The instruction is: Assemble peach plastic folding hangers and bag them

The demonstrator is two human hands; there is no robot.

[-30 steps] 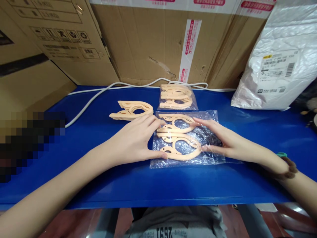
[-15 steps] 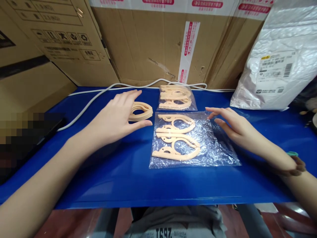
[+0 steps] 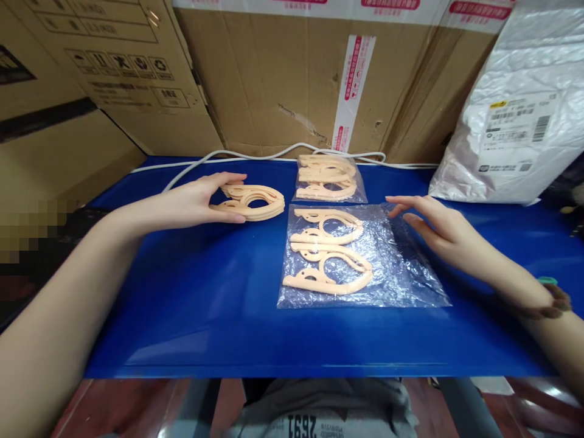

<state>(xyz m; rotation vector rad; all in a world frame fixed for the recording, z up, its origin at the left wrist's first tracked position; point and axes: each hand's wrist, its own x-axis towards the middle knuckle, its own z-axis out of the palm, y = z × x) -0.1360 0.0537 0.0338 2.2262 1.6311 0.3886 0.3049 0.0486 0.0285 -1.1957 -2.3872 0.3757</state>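
Left fingers spread around the left end of a stack of folded folding hangers, thumb along its six o'clock edge and the others by its twelve o'clock edge; whether the left hand pinches the stack tightly, I cannot quite tell; right fingers slightly curled, tips apart, the right hand seemingly holding nothing, by the two o'clock edge of a clear plastic bag; two folding hangers lie one above the other inside that bag, toward its nine o'clock side.

From the bag, the stack sits at ten o'clock; a smaller filled bag of hangers lies at twelve, just beside it; all rest on a blue surface; a white cable runs behind, before a cardboard box; a white mailer with a printed label stands at two; a brown band circles the right wrist.
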